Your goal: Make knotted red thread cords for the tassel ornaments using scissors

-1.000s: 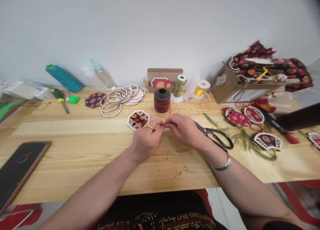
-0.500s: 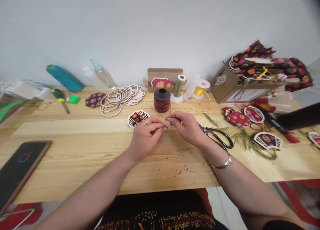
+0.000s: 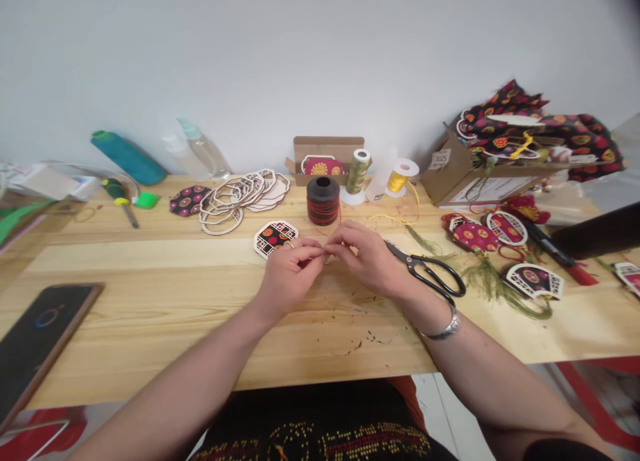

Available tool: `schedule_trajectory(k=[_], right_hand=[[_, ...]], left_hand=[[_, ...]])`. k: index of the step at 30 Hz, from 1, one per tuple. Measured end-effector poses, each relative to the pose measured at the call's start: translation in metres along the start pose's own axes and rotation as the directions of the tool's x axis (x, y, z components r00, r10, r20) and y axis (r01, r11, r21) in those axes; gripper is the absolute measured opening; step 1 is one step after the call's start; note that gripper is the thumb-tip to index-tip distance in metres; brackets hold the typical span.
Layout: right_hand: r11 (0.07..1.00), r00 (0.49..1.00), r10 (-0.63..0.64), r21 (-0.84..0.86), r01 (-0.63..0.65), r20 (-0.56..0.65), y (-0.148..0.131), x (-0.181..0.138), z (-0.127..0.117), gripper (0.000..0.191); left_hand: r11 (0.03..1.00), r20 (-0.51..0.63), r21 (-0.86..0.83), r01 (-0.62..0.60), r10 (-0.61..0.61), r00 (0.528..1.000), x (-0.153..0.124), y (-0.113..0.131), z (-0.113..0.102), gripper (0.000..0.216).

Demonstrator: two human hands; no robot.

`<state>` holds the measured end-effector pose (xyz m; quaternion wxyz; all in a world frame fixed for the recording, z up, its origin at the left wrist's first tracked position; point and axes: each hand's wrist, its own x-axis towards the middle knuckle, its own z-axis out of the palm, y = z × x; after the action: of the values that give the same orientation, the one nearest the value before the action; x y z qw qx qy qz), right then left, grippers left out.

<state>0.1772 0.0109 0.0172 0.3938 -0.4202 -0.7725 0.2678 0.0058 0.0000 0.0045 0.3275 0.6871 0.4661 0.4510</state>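
Observation:
My left hand and my right hand meet fingertip to fingertip over the middle of the wooden table. Both pinch a thin red thread that runs up to a dark spool wound with red thread just behind them. A framed fabric ornament lies flat beside my left hand. Black scissors lie right of my right hand, touching nothing I hold.
A pile of wooden frames, green and gold thread spools and a small cardboard box stand behind. A box of fabric pieces and finished ornaments fill the right. A phone lies front left.
My fingertips spread slightly apart with the red thread showing, then came back together. The hands stayed in the same spot.

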Motion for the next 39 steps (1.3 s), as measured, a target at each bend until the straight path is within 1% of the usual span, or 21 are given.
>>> schedule_trajectory(k=[2, 3, 4, 5, 7, 9, 10, 11, 13, 15, 16, 18, 19, 21, 24, 27, 29, 31, 34, 36, 39], right_hand=[[0.990, 0.993, 0.102, 0.106, -0.095, -0.063, 0.003, 0.001, 0.001, 0.015], [0.975, 0.984, 0.157, 0.169, -0.142, -0.081, 0.006, 0.001, 0.001, 0.016], [0.955, 0.976, 0.204, 0.235, -0.182, -0.073, 0.008, 0.001, 0.002, 0.020], [0.929, 0.970, 0.241, 0.300, -0.218, -0.041, 0.010, 0.000, 0.003, 0.027], [0.867, 0.960, 0.269, 0.416, -0.274, 0.072, 0.013, -0.001, 0.007, 0.048], [0.808, 0.947, 0.247, 0.496, -0.318, 0.205, 0.012, -0.003, 0.013, 0.063], [0.782, 0.938, 0.221, 0.526, -0.333, 0.266, 0.010, -0.004, 0.015, 0.065], [0.761, 0.928, 0.188, 0.550, -0.344, 0.322, 0.007, -0.004, 0.018, 0.062], [0.756, 0.900, 0.137, 0.543, -0.364, 0.413, 0.001, -0.005, 0.020, 0.043], [0.815, 0.875, 0.156, 0.441, -0.376, 0.458, -0.004, -0.005, 0.019, 0.016], [0.857, 0.875, 0.187, 0.362, -0.368, 0.446, -0.006, -0.004, 0.018, 0.010], [0.923, 0.903, 0.237, 0.208, -0.324, 0.357, -0.010, -0.004, 0.013, 0.019], [0.943, 0.925, 0.238, 0.156, -0.293, 0.298, -0.011, -0.004, 0.011, 0.021], [0.968, 0.960, 0.207, 0.104, -0.229, 0.191, -0.013, -0.004, 0.006, 0.021], [0.987, 0.986, 0.149, 0.051, -0.152, 0.072, -0.013, -0.006, 0.002, 0.021], [0.997, 0.996, 0.063, -0.033, -0.066, -0.061, -0.011, -0.008, 0.003, 0.018], [0.999, 0.990, 0.002, -0.052, -0.010, -0.141, -0.009, -0.009, 0.006, 0.015], [0.999, 0.980, -0.030, -0.016, 0.028, -0.197, -0.009, -0.010, 0.008, 0.013], [0.992, 0.974, 0.011, 0.127, 0.018, -0.227, -0.012, -0.012, 0.012, 0.009], [0.961, 0.974, 0.089, 0.273, -0.030, -0.206, -0.014, -0.012, 0.015, 0.006], [0.848, 0.959, 0.255, 0.505, -0.163, -0.120, -0.016, -0.011, 0.019, 0.007]], left_hand=[[0.985, 0.010, -0.107, 0.134, -0.134, 0.991, 0.002, 0.000, -0.001, 0.010], [0.962, 0.016, -0.171, 0.215, -0.215, 0.976, 0.003, 0.000, -0.002, 0.007], [0.922, 0.029, -0.244, 0.299, -0.302, 0.953, 0.004, 0.000, -0.003, 0.006], [0.866, 0.050, -0.324, 0.380, -0.386, 0.921, 0.005, 0.000, -0.004, 0.008], [0.726, 0.113, -0.470, 0.502, -0.514, 0.850, 0.007, 0.001, -0.005, 0.015], [0.616, 0.169, -0.557, 0.557, -0.572, 0.803, 0.009, 0.004, -0.005, 0.020], [0.586, 0.182, -0.579, 0.567, -0.586, 0.790, 0.010, 0.006, -0.005, 0.022], [0.569, 0.185, -0.589, 0.574, -0.596, 0.781, 0.010, 0.007, -0.005, 0.023], [0.561, 0.165, -0.593, 0.577, -0.617, 0.770, 0.011, 0.010, -0.005, 0.025], [0.574, 0.122, -0.591, 0.566, -0.630, 0.767, 0.012, 0.010, -0.005, 0.027], [0.586, 0.096, -0.589, 0.556, -0.633, 0.768, 0.012, 0.010, -0.005, 0.028], [0.610, 0.042, -0.587, 0.533, -0.635, 0.772, 0.012, 0.008, -0.005, 0.028], [0.624, 0.015, -0.581, 0.523, -0.634, 0.773, 0.012, 0.006, -0.004, 0.028], [0.662, -0.039, -0.557, 0.502, -0.624, 0.780, 0.012, 0.004, -0.004, 0.026], [0.736, -0.096, -0.481, 0.477, -0.584, 0.806, 0.012, 0.002, -0.004, 0.023], [0.772, -0.100, -0.437, 0.461, -0.551, 0.828, 0.011, 0.001, -0.005, 0.021], [0.779, -0.100, -0.431, 0.455, -0.542, 0.834, 0.011, 0.001, -0.005, 0.020], [0.792, -0.108, -0.412, 0.451, -0.534, 0.839, 0.011, 0.002, -0.004, 0.018], [0.813, -0.102, -0.383, 0.439, -0.510, 0.854, 0.010, 0.004, -0.004, 0.016], [0.817, -0.079, -0.373, 0.441, -0.501, 0.862, 0.009, 0.005, -0.003, 0.015], [0.794, -0.034, -0.372, 0.481, -0.529, 0.848, 0.007, 0.006, -0.003, 0.019]])
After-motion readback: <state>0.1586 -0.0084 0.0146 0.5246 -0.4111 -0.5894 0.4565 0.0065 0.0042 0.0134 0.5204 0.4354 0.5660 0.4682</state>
